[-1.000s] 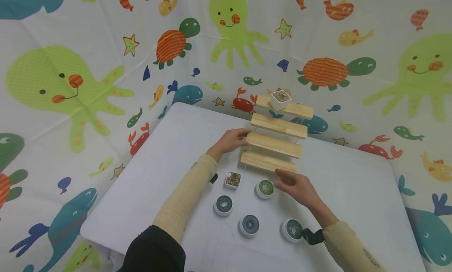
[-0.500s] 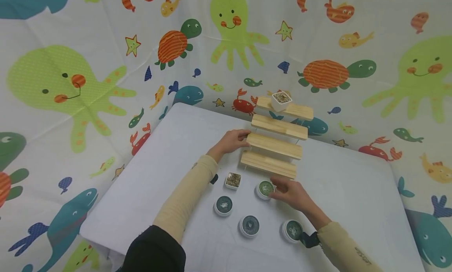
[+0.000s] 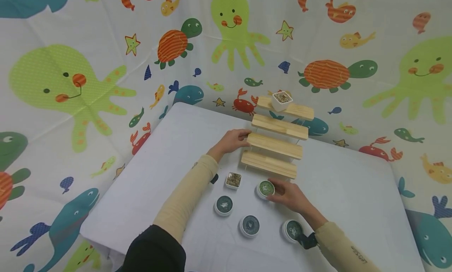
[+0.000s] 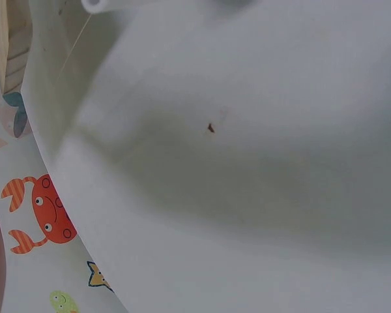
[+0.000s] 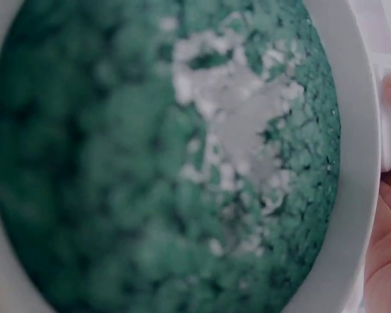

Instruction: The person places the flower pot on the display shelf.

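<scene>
Just right of the centre of the frame, in the head view, I see the right hand [image 3: 291,196] with its fingers and thumb bent round the near-right side of a small green pot [image 3: 265,188], which stands on the white table [image 3: 159,146] in front of the lowest board. The right wrist view lets me see this hold closer: at its right edge, the thumb lies on a white wall and curled fingers come below, a detail which is small from the head. Most of that view is filled by a round pot of green grains [image 5: 117,163] with a pale patch, blurred on its left side. The left hand [image 3: 231,140], at the middle of the head view, has its fingertips at the left end of a board of the four-step wooden stand [image 3: 274,145]; how firmly they grip, I cannot tell. The left wrist view does not help here, as only a strip of the hand enters at the left edge, but it shows a small brown speck [image 4: 211,128] on the cloth, which the head view does not. A white square pot [image 3: 281,101] is on the top board, a speckled pot [image 3: 233,180] stands left of the green one, and three dark pots [image 3: 250,225] are lower.
</scene>
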Demonstrator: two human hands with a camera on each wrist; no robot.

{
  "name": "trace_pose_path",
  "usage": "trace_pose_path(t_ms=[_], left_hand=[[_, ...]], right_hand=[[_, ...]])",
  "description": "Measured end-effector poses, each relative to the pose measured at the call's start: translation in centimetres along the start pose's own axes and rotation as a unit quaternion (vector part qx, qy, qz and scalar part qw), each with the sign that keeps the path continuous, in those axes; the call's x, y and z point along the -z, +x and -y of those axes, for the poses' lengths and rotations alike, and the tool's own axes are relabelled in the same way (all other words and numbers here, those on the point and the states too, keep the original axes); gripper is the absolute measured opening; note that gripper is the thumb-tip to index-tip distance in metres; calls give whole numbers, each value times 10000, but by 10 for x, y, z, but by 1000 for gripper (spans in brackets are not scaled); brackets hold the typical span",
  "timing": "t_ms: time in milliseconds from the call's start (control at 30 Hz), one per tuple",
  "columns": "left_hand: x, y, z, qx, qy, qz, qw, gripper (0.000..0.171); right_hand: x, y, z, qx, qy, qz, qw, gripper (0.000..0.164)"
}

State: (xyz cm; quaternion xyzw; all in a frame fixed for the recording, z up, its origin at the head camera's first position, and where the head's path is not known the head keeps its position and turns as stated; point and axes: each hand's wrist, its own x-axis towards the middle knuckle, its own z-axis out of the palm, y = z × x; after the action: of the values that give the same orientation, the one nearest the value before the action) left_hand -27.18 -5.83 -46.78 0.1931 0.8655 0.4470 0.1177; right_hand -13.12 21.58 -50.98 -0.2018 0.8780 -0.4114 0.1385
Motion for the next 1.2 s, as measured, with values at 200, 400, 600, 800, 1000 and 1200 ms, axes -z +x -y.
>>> trace_pose_path(t_ms=[200, 400, 600, 800, 1000, 1200], left_hand=[[0, 1, -1, 5, -12, 35, 10000, 59], [0, 0, 0, -45, -101, 35, 9999, 59], [-1, 1, 2, 9, -93, 47, 9999, 60], [-2, 1, 2, 18, -115, 14, 9999, 59], [0, 0, 1, -22, -152, 37, 9999, 60], [0, 0, 0, 106, -178, 56, 9998, 60]], right_hand=[[-1, -1, -1, -8, -8, -105, 9999, 65], [-1, -2, 1, -19, 25, -111, 9999, 64], [5, 0, 8, -80, 418, -58, 9991, 61], [18, 3, 19, -311, 366, -173, 9987, 63], [39, 6, 36, -616, 238, -357, 9972, 68], [68, 13, 52, -889, 248, -754, 9929, 76]])
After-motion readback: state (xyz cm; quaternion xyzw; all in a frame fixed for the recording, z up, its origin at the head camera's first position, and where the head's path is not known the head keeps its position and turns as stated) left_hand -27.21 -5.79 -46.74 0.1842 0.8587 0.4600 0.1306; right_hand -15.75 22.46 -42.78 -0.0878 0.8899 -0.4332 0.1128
